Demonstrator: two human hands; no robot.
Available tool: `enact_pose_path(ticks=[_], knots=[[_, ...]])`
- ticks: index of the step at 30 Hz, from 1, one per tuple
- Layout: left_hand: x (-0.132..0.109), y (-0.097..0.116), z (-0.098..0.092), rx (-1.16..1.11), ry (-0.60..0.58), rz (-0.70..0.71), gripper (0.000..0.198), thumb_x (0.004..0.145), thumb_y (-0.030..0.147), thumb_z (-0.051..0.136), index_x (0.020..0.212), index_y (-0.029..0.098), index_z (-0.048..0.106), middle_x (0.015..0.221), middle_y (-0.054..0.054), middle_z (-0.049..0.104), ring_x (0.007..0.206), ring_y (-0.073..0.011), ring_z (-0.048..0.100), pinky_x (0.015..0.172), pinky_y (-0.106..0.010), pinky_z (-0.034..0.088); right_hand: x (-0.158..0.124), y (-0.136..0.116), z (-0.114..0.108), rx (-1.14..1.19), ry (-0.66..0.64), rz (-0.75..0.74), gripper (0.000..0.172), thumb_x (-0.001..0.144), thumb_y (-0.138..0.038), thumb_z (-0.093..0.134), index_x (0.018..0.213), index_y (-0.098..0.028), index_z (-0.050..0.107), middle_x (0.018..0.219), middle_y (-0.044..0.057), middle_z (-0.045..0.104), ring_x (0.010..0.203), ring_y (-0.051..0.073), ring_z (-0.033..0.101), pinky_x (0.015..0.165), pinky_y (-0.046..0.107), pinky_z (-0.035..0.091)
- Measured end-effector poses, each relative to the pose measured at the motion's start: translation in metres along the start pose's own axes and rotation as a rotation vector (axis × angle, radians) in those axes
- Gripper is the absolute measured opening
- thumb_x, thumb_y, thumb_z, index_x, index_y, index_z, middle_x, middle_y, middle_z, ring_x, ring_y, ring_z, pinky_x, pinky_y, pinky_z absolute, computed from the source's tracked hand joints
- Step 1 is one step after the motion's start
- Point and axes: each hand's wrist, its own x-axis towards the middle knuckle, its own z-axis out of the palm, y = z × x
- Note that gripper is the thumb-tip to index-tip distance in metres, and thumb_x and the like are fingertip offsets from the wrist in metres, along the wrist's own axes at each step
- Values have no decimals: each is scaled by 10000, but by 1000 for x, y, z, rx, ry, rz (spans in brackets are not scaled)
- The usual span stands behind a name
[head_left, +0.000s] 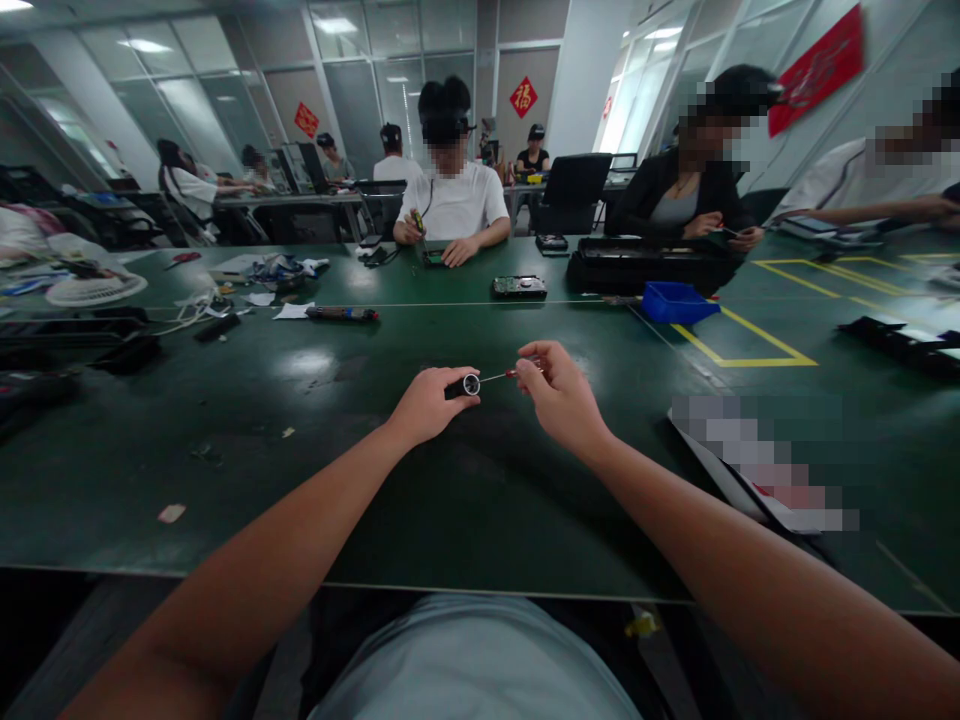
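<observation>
My left hand (429,404) is closed around a small black flashlight (471,384), whose round end with a bright silver ring faces me and to the right. Fingers cover most of its body. In my right hand (556,395) is a thin screwdriver (495,378) with a red handle, pinched between thumb and fingers. Its metal shaft points left and the tip is at the ringed end of the flashlight; whether it touches cannot be made out. Both hands are just above the green table (480,520), in front of my body.
Beyond my hands lie a hard drive (519,287), a dark pen-shaped tool (343,314) and a blue bin (679,302). A long black device (652,265) stands behind the bin. A white sheet (720,470) lies right. Across the table, a person (454,205) works on a circuit board.
</observation>
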Motion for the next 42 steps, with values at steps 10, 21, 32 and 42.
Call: enact_pose_path(ticks=[10, 21, 32, 42], knots=[[4, -1, -1, 27, 55, 147, 417, 857, 318, 717, 1264, 280, 633, 1230, -46, 685, 1134, -239, 596, 1082, -481, 361, 14, 18, 5, 505, 89, 318, 264, 905, -472, 546, 847, -219, 592, 747, 38, 618, 660, 173, 596, 683, 360, 553], [6, -7, 2, 72, 6, 134, 425, 867, 377, 698, 1280, 308, 623, 1247, -34, 677, 1186, -246, 570, 1143, -529, 258, 9, 7, -1, 202, 141, 108, 232, 933, -428, 504, 868, -218, 579, 738, 9, 617, 639, 149, 574, 626, 312, 477], [4, -6, 2, 71, 27, 141, 412, 862, 364, 706, 1262, 297, 635, 1223, -36, 686, 1160, -248, 581, 1109, -503, 296, 3, 4, 4, 56, 63, 4, 204, 953, -392, 485, 913, -212, 570, 759, 19, 660, 678, 159, 614, 672, 328, 490], [6, -9, 4, 49, 34, 147, 405, 845, 350, 731, 1234, 268, 657, 1138, -37, 713, 1035, -237, 613, 958, -423, 399, 2, 6, 4, 5, 33, -24, 223, 970, -399, 470, 938, -207, 578, 753, 21, 665, 694, 167, 626, 678, 330, 486]])
